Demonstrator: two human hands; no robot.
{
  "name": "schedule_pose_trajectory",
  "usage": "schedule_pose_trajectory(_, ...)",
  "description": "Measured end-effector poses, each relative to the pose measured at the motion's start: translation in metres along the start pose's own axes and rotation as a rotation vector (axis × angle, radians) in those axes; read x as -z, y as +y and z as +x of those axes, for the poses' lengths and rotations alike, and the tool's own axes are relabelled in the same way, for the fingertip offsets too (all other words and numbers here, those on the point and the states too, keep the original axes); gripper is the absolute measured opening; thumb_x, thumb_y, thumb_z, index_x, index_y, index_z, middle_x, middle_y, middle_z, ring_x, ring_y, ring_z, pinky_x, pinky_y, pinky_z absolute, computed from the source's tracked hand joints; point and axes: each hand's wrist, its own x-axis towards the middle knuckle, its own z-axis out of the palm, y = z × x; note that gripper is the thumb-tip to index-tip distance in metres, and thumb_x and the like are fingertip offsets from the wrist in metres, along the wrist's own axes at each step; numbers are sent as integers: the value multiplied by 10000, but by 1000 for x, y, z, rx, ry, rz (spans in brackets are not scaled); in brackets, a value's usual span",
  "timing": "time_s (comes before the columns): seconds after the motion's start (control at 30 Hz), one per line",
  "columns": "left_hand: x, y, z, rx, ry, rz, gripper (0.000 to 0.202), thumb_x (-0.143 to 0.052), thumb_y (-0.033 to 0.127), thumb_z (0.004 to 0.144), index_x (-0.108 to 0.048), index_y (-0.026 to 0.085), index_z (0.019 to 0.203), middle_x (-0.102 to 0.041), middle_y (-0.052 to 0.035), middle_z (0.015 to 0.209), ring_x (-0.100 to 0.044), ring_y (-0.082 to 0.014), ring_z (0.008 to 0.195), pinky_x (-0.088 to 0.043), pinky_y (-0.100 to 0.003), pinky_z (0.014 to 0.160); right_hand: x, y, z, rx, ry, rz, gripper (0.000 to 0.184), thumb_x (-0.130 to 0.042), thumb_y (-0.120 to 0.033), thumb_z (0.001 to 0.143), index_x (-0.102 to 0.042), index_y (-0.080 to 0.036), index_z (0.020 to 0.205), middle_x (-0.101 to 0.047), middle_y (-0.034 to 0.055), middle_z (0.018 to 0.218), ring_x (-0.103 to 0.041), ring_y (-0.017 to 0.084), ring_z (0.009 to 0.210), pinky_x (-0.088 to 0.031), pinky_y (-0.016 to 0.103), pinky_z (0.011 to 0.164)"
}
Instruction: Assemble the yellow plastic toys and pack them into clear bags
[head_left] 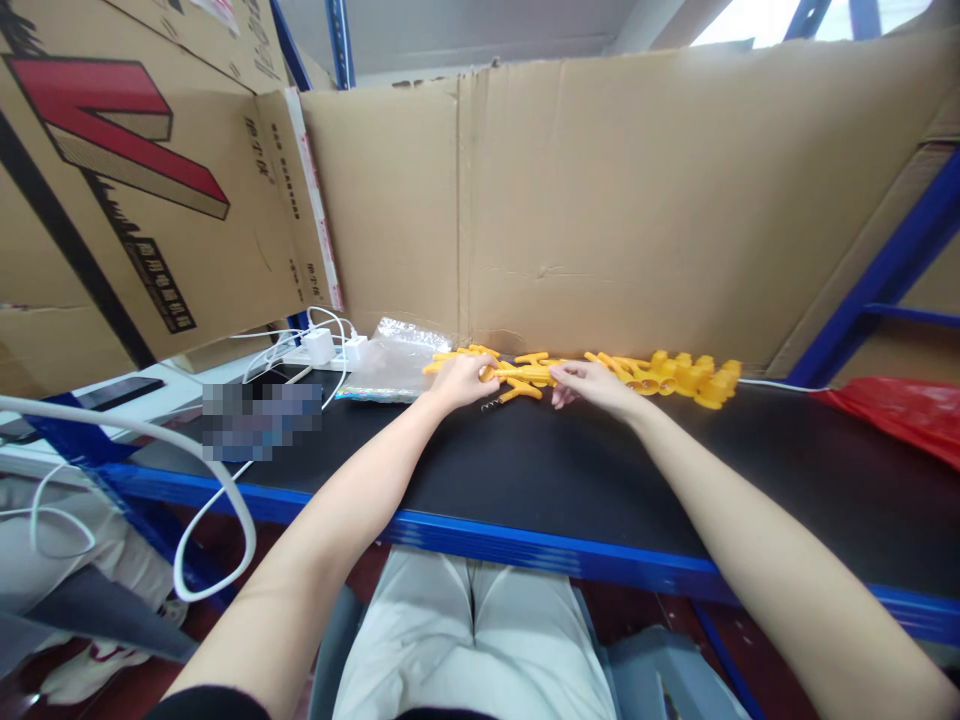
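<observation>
Over the black worktop (517, 465), my two hands are close together at the far side. A yellow plastic stick (525, 374) spans the gap between them. My left hand (463, 382) is closed around its left end, where a round opening faces me. With thumb and fingers pinched, my right hand (589, 385) grips the other end. Loose yellow branched plastic pieces (523, 390) lie beneath and behind the hands. A small coiled metal spring (490, 405) rests just right of my left hand. Several yellow cup-shaped parts (701, 380) stand in rows to the right of my right hand.
A clear plastic bag (394, 365) lies left of the pieces. Beyond it are white chargers with cables (319, 347) and a phone (124, 392). Cardboard (600, 200) walls the back. A red bag (904, 410) sits at the right; a blue metal edge (525, 545) runs along the front.
</observation>
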Motion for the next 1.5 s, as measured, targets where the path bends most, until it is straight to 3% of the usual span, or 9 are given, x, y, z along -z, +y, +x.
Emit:
schedule_pose_trajectory(0.27, 2, 4, -1, 7, -22, 29, 266, -522, 360, 748, -646, 211, 931, -666, -21, 793, -593, -165, 719, -402, -238, 625, -8, 6, 5, -36, 44, 116, 495, -461, -643, 751, -516, -159, 662, -605, 40, 524, -578, 143, 486, -473, 292, 563)
schedule_pose_trajectory(0.57, 2, 6, -2, 25, -64, 27, 277, -526, 327, 726, -646, 210, 946, -664, -33, 794, -596, -176, 719, -419, -249, 634, -12, 13, 9, -187, 44, 129, 545, -352, -668, 791, -454, -172, 591, -400, -25, 325, -416, 95, 299, -381, 228, 391)
schedule_pose_trajectory(0.67, 2, 6, -2, 40, -63, 16, 282, -525, 321, 727, -645, 213, 957, -665, -30, 811, -599, -176, 725, -426, -254, 644, -10, 7, 6, -227, 49, 111, 570, -328, -687, 786, -488, -160, 643, -463, 2, 378, -461, 104, 329, -393, 225, 386)
schedule_pose_trajectory(0.77, 1, 5, -2, 57, -70, 10, 280, -526, 326, 726, -644, 219, 956, -664, -26, 808, -598, -176, 717, -430, -256, 639, -5, 2, 3, -218, 25, 97, 552, -381, -659, 785, -549, -139, 866, -630, 71, 622, -568, 127, 452, -462, 245, 458)
schedule_pose_trajectory(0.87, 0, 3, -1, 59, -78, 13, 271, -524, 339, 731, -648, 219, 940, -661, -26, 796, -601, -183, 727, -433, -261, 638, -2, 3, 1, -111, 17, 52, 500, -601, -492, 737, -497, -184, 1117, -646, 99, 985, -637, 135, 640, -509, 257, 593)
schedule_pose_trajectory(0.93, 0, 2, -1, 63, -79, 18, 272, -527, 345, 731, -650, 221, 940, -659, -27, 793, -604, -189, 738, -434, -263, 639, -1, 5, 2, -61, 37, 27, 528, -676, -378, 692, -482, -204, 1151, -616, 91, 1071, -644, 139, 700, -512, 268, 653)
schedule_pose_trajectory(1.17, 3, 5, -2, 65, -75, 24, 281, -533, 349, 729, -648, 219, 950, -664, -24, 806, -602, -174, 738, -426, -248, 640, -1, 0, 0, -35, 30, -17, 439, -613, -439, 728, -551, -158, 1061, -671, 83, 839, -644, 169, 699, -498, 312, 702)
schedule_pose_trajectory(1.3, 3, 6, -2, 52, -73, 23, 283, -526, 340, 730, -642, 224, 960, -663, -19, 803, -598, -169, 728, -420, -244, 633, -1, -3, -1, -31, 6, -31, 436, -569, -521, 736, -597, -153, 968, -675, 91, 820, -642, 174, 702, -495, 316, 709)
schedule_pose_trajectory(1.5, 3, 5, -2, 62, -79, 29, 281, -525, 356, 734, -646, 225, 950, -661, -21, 799, -600, -173, 737, -420, -244, 634, -2, 2, 1, -36, 9, -23, 435, -571, -510, 742, -597, -139, 967, -674, 93, 794, -638, 164, 666, -500, 304, 678)
